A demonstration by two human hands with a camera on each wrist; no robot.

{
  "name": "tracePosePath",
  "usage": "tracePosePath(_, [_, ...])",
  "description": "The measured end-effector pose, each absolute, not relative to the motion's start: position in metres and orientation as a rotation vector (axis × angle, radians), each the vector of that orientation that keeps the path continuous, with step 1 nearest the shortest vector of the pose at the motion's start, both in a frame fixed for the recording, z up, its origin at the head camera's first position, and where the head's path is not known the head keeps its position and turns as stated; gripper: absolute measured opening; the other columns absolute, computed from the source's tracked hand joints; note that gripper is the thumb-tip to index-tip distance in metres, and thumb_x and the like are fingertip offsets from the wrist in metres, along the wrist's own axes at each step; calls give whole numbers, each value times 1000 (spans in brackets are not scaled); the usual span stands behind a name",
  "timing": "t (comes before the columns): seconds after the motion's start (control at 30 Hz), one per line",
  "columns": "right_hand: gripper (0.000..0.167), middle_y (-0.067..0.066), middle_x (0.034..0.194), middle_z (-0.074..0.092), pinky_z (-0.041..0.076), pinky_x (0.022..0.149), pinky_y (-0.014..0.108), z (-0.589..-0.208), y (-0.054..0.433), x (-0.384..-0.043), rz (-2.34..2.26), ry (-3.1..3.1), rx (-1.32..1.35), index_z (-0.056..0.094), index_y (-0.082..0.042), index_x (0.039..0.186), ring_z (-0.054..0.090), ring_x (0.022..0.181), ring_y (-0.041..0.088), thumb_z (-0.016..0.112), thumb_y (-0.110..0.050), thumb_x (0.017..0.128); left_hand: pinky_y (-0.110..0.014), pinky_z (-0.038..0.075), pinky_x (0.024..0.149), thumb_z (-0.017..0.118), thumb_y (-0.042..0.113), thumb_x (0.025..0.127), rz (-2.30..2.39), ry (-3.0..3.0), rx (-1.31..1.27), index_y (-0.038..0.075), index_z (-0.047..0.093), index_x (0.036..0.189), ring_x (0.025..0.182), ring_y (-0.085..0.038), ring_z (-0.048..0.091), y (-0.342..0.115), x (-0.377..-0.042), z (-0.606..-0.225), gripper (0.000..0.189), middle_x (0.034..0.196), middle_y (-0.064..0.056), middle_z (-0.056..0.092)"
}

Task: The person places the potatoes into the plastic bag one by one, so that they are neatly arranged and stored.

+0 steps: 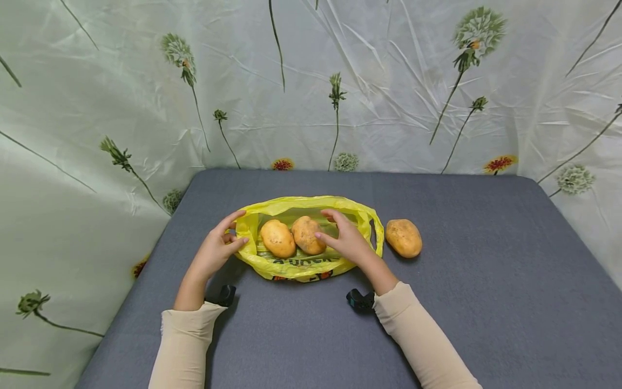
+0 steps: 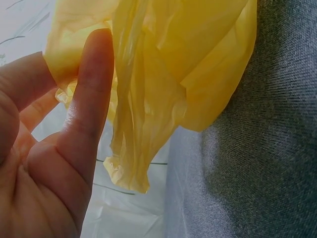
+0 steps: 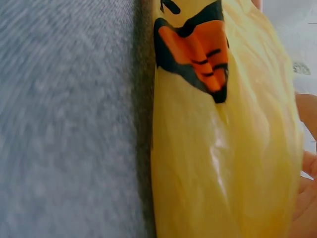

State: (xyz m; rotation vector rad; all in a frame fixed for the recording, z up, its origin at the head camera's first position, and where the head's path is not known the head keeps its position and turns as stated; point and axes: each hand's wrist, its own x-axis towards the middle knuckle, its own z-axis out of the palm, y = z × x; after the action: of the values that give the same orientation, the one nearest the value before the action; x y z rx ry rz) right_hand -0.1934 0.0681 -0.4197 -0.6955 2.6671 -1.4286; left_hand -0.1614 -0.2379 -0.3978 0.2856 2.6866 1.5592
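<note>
A yellow plastic bag [image 1: 262,268] lies with its mouth spread wide on the grey surface. Inside it are two potatoes side by side, a left potato [image 1: 278,238] and a browner right potato [image 1: 308,235]. My left hand [image 1: 212,251] holds the bag's left edge, thumb on the near side and fingers partly hidden by the plastic [image 2: 148,89]. Over the bag's right half, my right hand [image 1: 351,240] has thumb and index finger apart, the thumb tip overlapping the right potato's edge. The bag's printed side [image 3: 198,124] largely hides that hand in the right wrist view.
A third potato [image 1: 404,238] lies on the grey padded surface [image 1: 466,302], just right of the bag. Behind and to the left hangs a pale flower-printed curtain [image 1: 389,81]. Black devices sit at the left wrist [image 1: 226,295] and right wrist [image 1: 360,300].
</note>
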Motion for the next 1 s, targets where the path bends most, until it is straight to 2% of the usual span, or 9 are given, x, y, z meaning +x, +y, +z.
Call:
tracePosePath(0.37, [53,14,126,45,34,94,41,-418,85,-188,-1583,2653,-717,42,-1,129,42,115,27,61,-26,87,-25,41,54,61,6,86,1571,2678,297,14,33,139,65,-16,49,-239,-163,-399,60,112,-20,37])
tracePosePath(0.5, [52,13,127,45,34,95,38,-415,89,-184,-1628,2640,-718,43,-3,129,42,115,25,62,-25,86,-24,40,53,59,1,85,1582,2664,291,10,32,139,65,-15,48,-240,-163,-400,61,112,-21,37])
tracePosePath(0.6, [49,16,126,45,35,94,39,-407,89,-179,-1673,2639,-748,44,1,127,43,114,28,62,-18,86,-24,39,53,59,-1,85,1590,2659,288,8,32,139,65,-16,48,-240,-164,-401,61,112,-22,37])
tracePosePath(0.8, [42,25,120,47,37,92,41,-382,88,-160,-1768,2663,-841,45,11,121,46,110,36,62,0,83,-24,41,54,61,4,85,1581,2673,296,14,34,139,66,-16,49,-239,-163,-399,61,111,-19,38])
tracePosePath(1.0, [44,27,119,47,36,92,42,-377,95,-157,-1818,2679,-867,44,13,120,45,110,38,62,4,81,-25,42,55,61,6,85,1574,2685,311,17,35,138,66,-18,50,-239,-162,-399,60,111,-18,38])
